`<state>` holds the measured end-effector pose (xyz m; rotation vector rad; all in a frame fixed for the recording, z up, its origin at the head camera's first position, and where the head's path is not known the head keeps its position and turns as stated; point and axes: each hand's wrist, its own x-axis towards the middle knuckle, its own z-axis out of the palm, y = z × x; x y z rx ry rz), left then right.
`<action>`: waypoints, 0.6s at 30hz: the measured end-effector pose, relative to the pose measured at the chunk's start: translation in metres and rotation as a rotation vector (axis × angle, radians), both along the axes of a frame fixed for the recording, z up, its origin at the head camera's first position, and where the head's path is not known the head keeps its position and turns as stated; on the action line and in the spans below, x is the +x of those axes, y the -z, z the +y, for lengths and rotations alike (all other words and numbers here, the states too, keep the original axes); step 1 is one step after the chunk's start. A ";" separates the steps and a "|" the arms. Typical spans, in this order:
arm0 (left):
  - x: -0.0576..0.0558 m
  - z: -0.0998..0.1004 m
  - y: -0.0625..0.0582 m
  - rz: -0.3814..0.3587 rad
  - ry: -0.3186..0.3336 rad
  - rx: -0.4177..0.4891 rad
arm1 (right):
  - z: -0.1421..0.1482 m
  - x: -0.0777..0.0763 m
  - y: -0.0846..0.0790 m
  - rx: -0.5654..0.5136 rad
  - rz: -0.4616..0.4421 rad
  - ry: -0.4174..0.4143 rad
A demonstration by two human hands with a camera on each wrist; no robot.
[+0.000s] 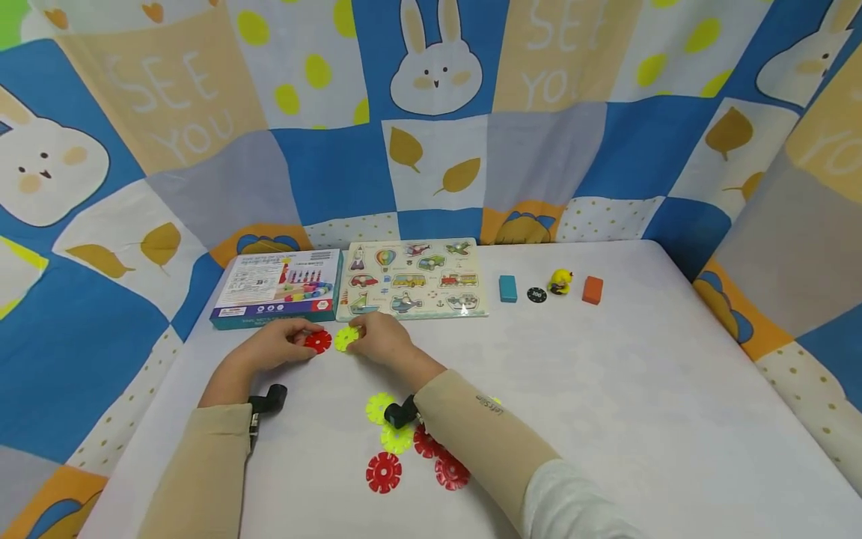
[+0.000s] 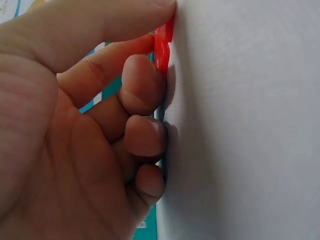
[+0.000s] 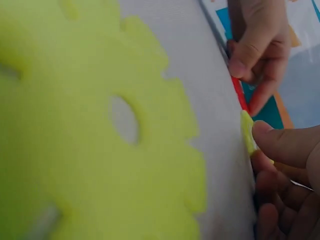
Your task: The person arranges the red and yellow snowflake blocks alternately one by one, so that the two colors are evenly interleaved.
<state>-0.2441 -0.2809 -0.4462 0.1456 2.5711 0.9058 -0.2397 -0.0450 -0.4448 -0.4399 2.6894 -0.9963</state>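
Near the front edge of the box, my left hand (image 1: 277, 346) pinches a red notched plastic disc (image 1: 319, 342) between thumb and finger. In the left wrist view, this red disc (image 2: 162, 50) is seen edge-on, close to the white tabletop. My right hand (image 1: 385, 339) pinches a yellow-green notched disc (image 1: 346, 339) just to the right of the red one. The right wrist view shows the two discs edge to edge; whether they interlock I cannot tell. Below the right forearm lie loose yellow discs (image 1: 397, 439) and red discs (image 1: 384, 472), some partly hidden by the sleeve.
Behind the hands lie a printed box (image 1: 276, 288) and a picture puzzle board (image 1: 414, 281). Farther right stand a blue block (image 1: 508, 289), a black round chip (image 1: 536, 295), a yellow duck figure (image 1: 560, 281) and an orange block (image 1: 592, 290). A patterned cloth (image 1: 441, 168) hangs behind the table.
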 end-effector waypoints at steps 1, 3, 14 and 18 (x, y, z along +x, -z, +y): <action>0.000 0.001 -0.001 0.002 0.004 -0.012 | -0.001 0.000 0.001 0.019 0.017 -0.001; 0.001 0.002 -0.003 -0.004 0.000 -0.035 | -0.004 0.001 0.001 0.060 0.045 -0.009; 0.004 0.021 -0.018 0.052 0.039 -0.112 | 0.002 0.002 -0.007 0.046 -0.004 -0.040; 0.007 0.034 -0.023 0.097 0.050 -0.103 | 0.010 0.005 -0.011 -0.004 -0.025 -0.078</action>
